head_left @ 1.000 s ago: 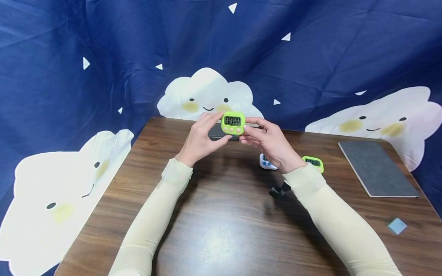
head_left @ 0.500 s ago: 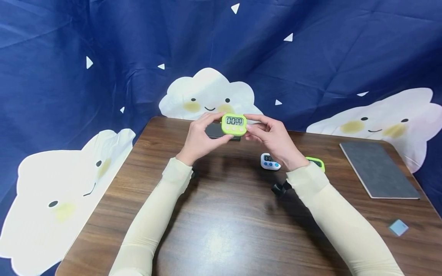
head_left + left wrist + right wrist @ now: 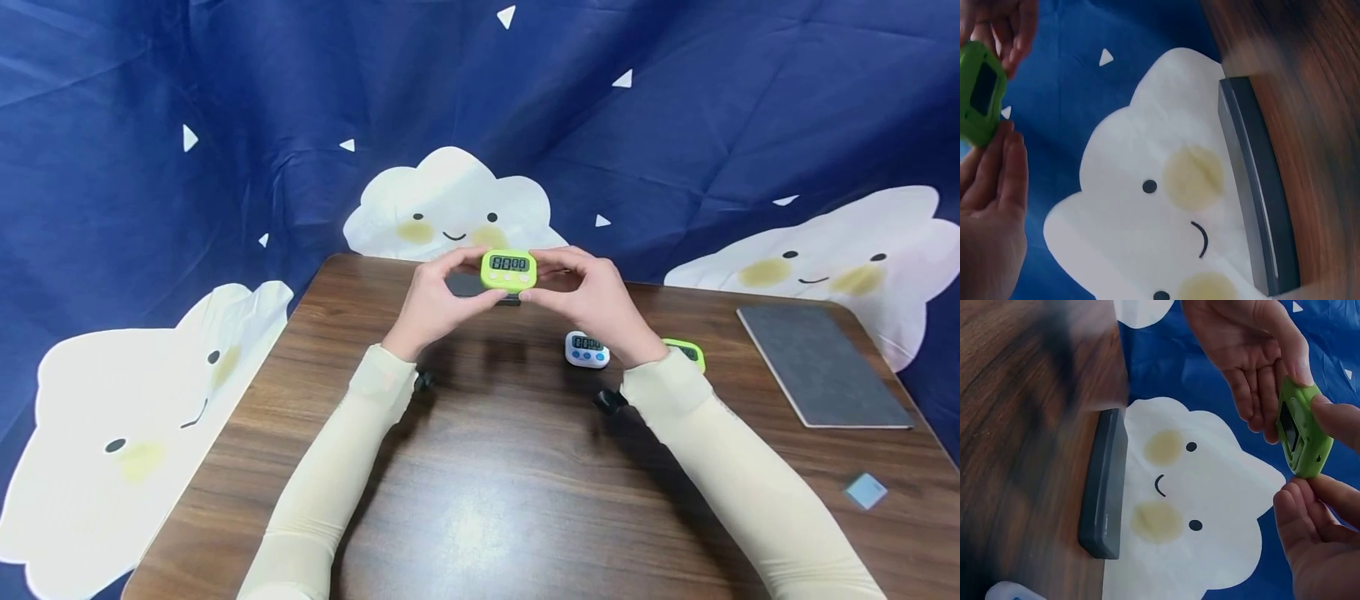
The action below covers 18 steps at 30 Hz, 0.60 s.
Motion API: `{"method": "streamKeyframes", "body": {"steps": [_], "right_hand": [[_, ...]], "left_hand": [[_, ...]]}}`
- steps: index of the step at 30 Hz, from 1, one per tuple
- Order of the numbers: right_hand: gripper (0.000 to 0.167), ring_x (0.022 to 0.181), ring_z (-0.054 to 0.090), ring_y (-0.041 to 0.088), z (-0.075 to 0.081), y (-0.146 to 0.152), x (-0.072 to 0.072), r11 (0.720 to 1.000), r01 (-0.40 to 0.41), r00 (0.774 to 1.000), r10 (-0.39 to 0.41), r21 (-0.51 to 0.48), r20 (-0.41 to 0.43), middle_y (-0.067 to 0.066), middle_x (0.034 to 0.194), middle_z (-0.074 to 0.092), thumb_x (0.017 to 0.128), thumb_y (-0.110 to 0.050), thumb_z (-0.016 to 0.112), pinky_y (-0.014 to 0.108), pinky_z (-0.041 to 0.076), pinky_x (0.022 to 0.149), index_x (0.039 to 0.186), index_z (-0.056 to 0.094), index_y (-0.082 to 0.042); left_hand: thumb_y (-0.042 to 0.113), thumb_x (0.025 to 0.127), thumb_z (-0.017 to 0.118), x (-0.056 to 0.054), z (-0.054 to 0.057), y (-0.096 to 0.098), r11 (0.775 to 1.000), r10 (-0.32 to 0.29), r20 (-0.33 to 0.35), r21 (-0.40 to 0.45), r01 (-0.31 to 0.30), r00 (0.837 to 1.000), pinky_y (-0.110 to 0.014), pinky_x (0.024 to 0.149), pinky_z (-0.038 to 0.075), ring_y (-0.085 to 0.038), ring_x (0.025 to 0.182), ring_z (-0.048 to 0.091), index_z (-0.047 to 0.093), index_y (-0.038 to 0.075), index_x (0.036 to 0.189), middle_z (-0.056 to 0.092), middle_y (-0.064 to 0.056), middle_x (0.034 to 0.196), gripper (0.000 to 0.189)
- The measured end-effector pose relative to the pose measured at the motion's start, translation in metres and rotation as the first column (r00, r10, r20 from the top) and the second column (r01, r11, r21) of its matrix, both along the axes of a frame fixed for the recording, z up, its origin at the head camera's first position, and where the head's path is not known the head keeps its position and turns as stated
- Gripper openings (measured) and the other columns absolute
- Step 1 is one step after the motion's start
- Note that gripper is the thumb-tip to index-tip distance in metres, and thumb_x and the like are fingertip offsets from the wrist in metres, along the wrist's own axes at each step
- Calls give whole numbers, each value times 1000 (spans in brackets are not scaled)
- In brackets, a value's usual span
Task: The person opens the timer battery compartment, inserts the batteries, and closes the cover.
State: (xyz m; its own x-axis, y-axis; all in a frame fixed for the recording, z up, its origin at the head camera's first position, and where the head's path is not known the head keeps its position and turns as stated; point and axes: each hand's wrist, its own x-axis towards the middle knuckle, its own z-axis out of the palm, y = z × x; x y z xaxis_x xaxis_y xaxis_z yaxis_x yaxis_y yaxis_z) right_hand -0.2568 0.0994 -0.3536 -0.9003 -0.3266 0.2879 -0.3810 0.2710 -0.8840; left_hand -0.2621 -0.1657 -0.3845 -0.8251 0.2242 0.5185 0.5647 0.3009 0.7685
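Between both hands, raised over the far part of the table, is a green digital timer (image 3: 508, 272), its screen toward the head camera and showing zeros. My left hand (image 3: 437, 302) pinches its left end, thumb along the lower edge and fingers at the top. From the other side my right hand (image 3: 596, 302) pinches the right end, thumb at the lower corner. In the right wrist view the timer (image 3: 1302, 431) appears from its side, with fingertips touching its edges. The left wrist view shows the timer (image 3: 980, 94) cut off by the frame edge.
Behind the hands lies a dark grey oblong block (image 3: 1260, 187). A white timer (image 3: 587, 350) with blue buttons and another green timer (image 3: 693, 354), partly hidden by the right wrist, lie on the table (image 3: 465, 467). Rightward are a grey notebook (image 3: 821, 367) and a light-blue square (image 3: 866, 491).
My right thumb has slid from the timer's right front edge down to its lower corner. The timer has tilted back slightly. The left hand keeps nearly the same hold.
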Motion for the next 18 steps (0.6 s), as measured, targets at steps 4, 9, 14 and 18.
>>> {"method": "streamKeyframes", "body": {"steps": [4, 9, 14, 18], "right_hand": [[56, 113, 77, 13, -3, -2, 0, 1000, 12, 1000, -12, 8, 22, 5, 131, 78, 90, -16, 97, 18, 64, 95, 142, 77, -17], [56, 118, 75, 18, -8, -3, -4, 993, 8, 1000, -11, 120, 26, 4, 135, 77, 91, -21, 96, 27, 65, 101, 143, 76, -15], [61, 125, 74, 27, -23, -6, -14, 948, -30, 999, 22, 316, 28, 9, 140, 75, 92, -26, 95, 48, 64, 108, 146, 73, -10], [64, 122, 75, 33, -44, -12, -22, 899, -62, 997, 36, 433, 67, 14, 136, 77, 90, -25, 95, 51, 63, 105, 146, 72, -4]], "left_hand": [[19, 92, 94, -3, -1, -7, 998, -61, 56, -2, 61, 997, -46, 110, 62, -21, 113, 78, 76, 12, 142, 82, -7, 130, 53], [21, 91, 95, -7, -5, -15, 994, -76, 79, -71, 82, 994, -44, 109, 62, -24, 114, 79, 80, 14, 138, 82, -6, 134, 51], [28, 90, 97, -14, -19, -21, 961, -61, 121, -261, 91, 991, -48, 109, 63, -30, 117, 78, 80, 13, 137, 82, -5, 127, 52], [33, 91, 95, -24, -33, -23, 899, -54, 230, -412, 147, 972, -47, 108, 64, -27, 116, 77, 80, 12, 137, 81, -4, 122, 52]]}}
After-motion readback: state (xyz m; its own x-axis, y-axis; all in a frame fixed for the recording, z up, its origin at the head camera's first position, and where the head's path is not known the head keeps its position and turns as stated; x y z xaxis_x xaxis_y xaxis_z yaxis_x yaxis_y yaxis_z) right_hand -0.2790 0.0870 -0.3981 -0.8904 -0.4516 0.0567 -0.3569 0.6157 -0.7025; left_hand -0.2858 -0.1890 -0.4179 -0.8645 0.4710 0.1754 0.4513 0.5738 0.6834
